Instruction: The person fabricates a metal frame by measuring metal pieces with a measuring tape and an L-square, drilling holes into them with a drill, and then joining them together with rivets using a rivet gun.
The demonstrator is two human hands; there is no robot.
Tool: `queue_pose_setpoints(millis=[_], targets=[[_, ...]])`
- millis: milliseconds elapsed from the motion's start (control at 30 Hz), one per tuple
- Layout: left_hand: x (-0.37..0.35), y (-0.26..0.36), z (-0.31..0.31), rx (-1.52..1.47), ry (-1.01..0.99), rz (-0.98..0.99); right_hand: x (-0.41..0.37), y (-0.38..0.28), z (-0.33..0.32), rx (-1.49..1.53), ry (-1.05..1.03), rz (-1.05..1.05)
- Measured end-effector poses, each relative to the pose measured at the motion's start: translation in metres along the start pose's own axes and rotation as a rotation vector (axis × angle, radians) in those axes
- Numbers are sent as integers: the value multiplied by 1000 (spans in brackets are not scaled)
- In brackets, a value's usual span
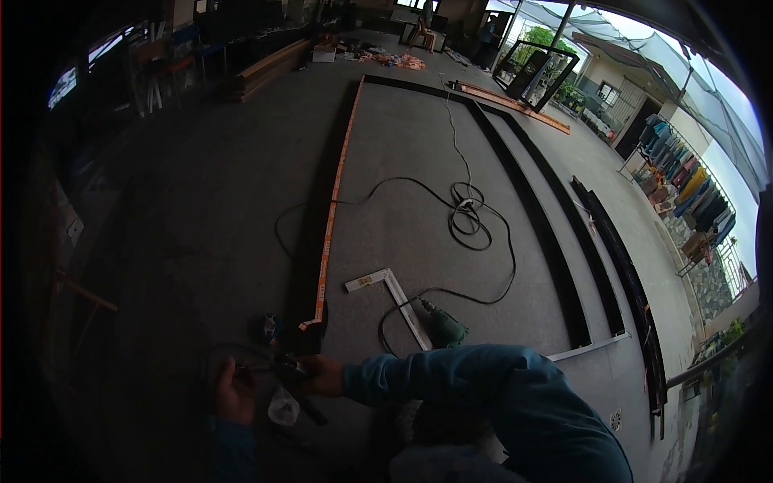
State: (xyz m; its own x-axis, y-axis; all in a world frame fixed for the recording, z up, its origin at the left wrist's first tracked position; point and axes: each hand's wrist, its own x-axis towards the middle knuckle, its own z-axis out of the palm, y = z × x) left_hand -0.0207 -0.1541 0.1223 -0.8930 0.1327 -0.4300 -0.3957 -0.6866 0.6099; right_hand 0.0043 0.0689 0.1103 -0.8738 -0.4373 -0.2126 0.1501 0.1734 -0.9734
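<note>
Dark tool (286, 372), too dim for me to name more closely, sits low in my view just above the concrete floor (403, 161), held between both hands. My left hand (233, 394) has its fingers curled round the tool's thin left end. My right hand (324, 375) is closed on the other side, with the blue sleeve (483, 386) behind it. A pale clear bag (283, 407) lies just below the tool. Just above it, an orange tape measure (330, 217) runs along a black frame bar (310, 241). Further right lie a steel square (398, 296), a green drill (443, 328) and a coiled black cable (469, 216).
</note>
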Motion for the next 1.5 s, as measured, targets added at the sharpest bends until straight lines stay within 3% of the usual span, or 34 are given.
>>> queue_pose_setpoints(millis=[400, 1500], targets=[[4, -4, -3, -20, 41, -19, -1, -4, -2, -39, -42, 107], [0, -1, -3, -34, 17, 0, 6, 13, 3, 4, -32, 30]])
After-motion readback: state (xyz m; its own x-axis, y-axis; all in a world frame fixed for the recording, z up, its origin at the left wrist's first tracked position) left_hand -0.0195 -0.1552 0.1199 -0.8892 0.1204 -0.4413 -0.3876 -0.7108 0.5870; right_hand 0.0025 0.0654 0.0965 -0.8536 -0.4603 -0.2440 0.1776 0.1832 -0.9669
